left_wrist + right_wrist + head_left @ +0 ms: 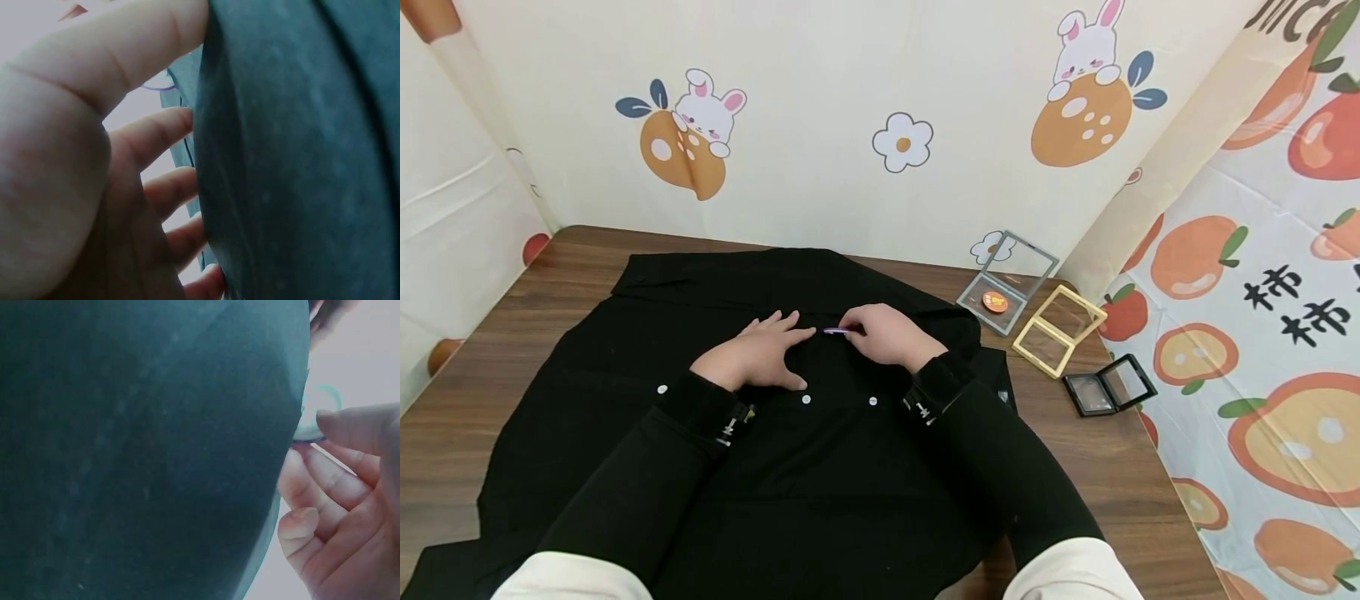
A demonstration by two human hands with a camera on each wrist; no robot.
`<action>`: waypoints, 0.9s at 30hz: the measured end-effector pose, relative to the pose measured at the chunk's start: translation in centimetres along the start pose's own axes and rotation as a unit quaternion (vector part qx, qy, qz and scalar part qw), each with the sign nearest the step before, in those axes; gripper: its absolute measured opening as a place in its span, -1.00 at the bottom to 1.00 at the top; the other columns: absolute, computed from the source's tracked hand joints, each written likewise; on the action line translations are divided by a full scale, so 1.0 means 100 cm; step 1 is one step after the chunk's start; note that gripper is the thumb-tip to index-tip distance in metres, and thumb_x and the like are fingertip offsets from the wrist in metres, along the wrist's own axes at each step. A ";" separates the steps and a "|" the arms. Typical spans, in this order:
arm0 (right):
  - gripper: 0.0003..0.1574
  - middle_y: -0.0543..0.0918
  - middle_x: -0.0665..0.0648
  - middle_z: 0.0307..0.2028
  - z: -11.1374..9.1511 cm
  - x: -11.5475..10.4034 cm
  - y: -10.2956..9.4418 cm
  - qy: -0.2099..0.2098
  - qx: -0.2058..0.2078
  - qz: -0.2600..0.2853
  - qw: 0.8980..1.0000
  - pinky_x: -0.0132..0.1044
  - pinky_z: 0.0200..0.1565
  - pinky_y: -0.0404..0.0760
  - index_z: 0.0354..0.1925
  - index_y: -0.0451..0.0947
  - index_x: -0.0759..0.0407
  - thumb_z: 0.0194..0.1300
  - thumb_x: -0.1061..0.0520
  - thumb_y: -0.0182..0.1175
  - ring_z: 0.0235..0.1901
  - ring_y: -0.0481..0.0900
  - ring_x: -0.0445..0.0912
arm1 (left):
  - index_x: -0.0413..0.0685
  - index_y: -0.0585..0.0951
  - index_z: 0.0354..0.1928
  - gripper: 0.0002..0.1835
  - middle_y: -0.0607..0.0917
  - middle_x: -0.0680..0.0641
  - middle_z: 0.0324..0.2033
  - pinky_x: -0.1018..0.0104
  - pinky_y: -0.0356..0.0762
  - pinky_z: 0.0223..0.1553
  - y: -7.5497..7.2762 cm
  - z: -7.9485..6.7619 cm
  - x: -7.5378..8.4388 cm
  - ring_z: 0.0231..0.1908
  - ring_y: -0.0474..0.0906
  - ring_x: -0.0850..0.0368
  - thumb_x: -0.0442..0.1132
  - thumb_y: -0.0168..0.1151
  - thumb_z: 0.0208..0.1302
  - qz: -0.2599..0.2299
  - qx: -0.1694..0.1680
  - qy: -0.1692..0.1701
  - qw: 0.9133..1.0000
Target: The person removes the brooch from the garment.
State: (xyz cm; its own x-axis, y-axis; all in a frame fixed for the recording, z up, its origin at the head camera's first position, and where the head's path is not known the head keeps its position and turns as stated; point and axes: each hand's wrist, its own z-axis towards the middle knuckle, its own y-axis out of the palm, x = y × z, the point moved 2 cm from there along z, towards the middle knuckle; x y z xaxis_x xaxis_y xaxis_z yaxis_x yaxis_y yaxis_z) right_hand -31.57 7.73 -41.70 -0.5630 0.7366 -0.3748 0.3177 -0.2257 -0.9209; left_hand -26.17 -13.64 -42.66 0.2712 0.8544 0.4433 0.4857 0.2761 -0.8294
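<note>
Shirt [842, 450] of black cloth lies beneath the left grip [756, 357], fingers spread and grasping nothing, in the head view; a purple-rimmed disc [834, 331] shows at the right grip [887, 335], on the side towards the left one. In the left wrist view, that grip's fingertips meet the shirt and should hold it taut. In the right wrist view, thumb and fingers pinch the disc; working it over the cloth probably wants light, even pressure
</note>
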 end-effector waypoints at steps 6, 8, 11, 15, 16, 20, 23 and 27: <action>-0.79 0.71 -0.05 -0.18 0.004 0.010 0.000 0.025 0.015 0.064 0.998 -0.22 -0.03 0.56 0.00 0.71 0.05 0.56 0.07 0.17 -0.22 0.59 -0.16 | -0.14 0.32 0.55 -0.11 0.15 -0.33 0.56 -0.30 -0.09 0.49 -0.002 0.001 0.001 0.54 -0.05 -0.36 -0.02 0.48 0.26 0.015 0.039 0.010 0.999; -0.79 0.71 -0.04 -0.18 0.006 0.012 0.000 0.030 0.019 0.074 0.997 -0.21 -0.03 0.56 -0.01 0.71 0.07 0.56 0.08 0.17 -0.22 0.59 -0.15 | -0.18 0.33 0.53 -0.13 0.22 -0.33 0.53 -0.25 0.04 0.47 -0.003 0.002 0.002 0.52 0.06 -0.33 -0.06 0.48 0.26 0.016 0.060 0.013 0.998; -0.78 0.71 -0.01 -0.17 0.009 0.014 -0.001 0.039 0.024 0.081 0.996 -0.20 -0.04 0.55 0.00 0.70 0.10 0.56 0.09 0.16 -0.22 0.59 -0.12 | -0.21 0.35 0.51 -0.16 0.30 -0.34 0.49 -0.20 0.19 0.43 -0.004 0.002 0.004 0.48 0.19 -0.29 -0.11 0.47 0.27 0.012 0.084 0.018 0.996; -0.80 0.71 0.01 -0.15 0.013 0.014 0.000 0.063 0.035 0.087 0.994 -0.21 -0.07 0.56 -0.01 0.68 0.11 0.55 0.09 0.18 -0.20 0.60 -0.13 | -0.19 0.36 0.51 -0.19 0.32 -0.34 0.48 -0.18 0.25 0.41 -0.005 0.003 0.004 0.47 0.23 -0.27 -0.11 0.44 0.30 0.009 0.098 0.022 0.995; -0.81 0.71 0.01 -0.16 0.015 0.013 0.000 0.070 0.039 0.086 0.993 -0.21 -0.08 0.57 -0.03 0.68 0.10 0.54 0.08 0.19 -0.21 0.61 -0.13 | -0.19 0.36 0.51 -0.20 0.31 -0.33 0.48 -0.17 0.24 0.41 -0.005 0.003 0.004 0.47 0.22 -0.27 -0.11 0.44 0.30 0.009 0.100 0.022 0.995; -0.85 0.70 0.01 -0.22 0.019 0.011 0.000 0.098 0.056 0.068 0.991 -0.21 -0.14 0.57 -0.11 0.67 0.09 0.50 0.07 0.22 -0.25 0.61 -0.11 | -0.19 0.37 0.51 -0.22 0.33 -0.33 0.47 -0.17 0.26 0.40 -0.005 0.004 0.004 0.46 0.25 -0.26 -0.12 0.43 0.32 0.009 0.101 0.022 0.995; -0.87 0.68 0.02 -0.25 0.020 0.010 0.001 0.121 0.060 0.055 0.989 -0.20 -0.17 0.57 -0.13 0.67 0.09 0.48 0.08 0.23 -0.28 0.59 -0.09 | -0.18 0.37 0.51 -0.24 0.35 -0.32 0.46 -0.15 0.27 0.40 -0.005 0.004 0.005 0.45 0.27 -0.25 -0.13 0.41 0.34 0.010 0.099 0.022 0.995; -0.88 0.67 0.01 -0.25 0.022 0.012 0.003 0.148 0.055 0.052 0.986 -0.20 -0.18 0.56 -0.12 0.65 0.08 0.47 0.09 0.22 -0.28 0.59 -0.09 | -0.18 0.37 0.51 -0.26 0.37 -0.30 0.45 -0.14 0.28 0.39 -0.005 0.005 0.008 0.43 0.30 -0.24 -0.12 0.39 0.36 0.010 0.099 0.024 0.995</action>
State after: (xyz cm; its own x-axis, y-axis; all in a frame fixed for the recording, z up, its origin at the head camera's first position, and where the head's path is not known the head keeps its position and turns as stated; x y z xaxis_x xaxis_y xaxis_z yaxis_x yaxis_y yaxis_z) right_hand -33.77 7.14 -42.69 -0.2790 0.8559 -0.4353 0.2675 -0.3661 -0.8913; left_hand -26.62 -12.86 -42.10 0.3218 0.8397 0.4374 0.3075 0.3442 -0.8871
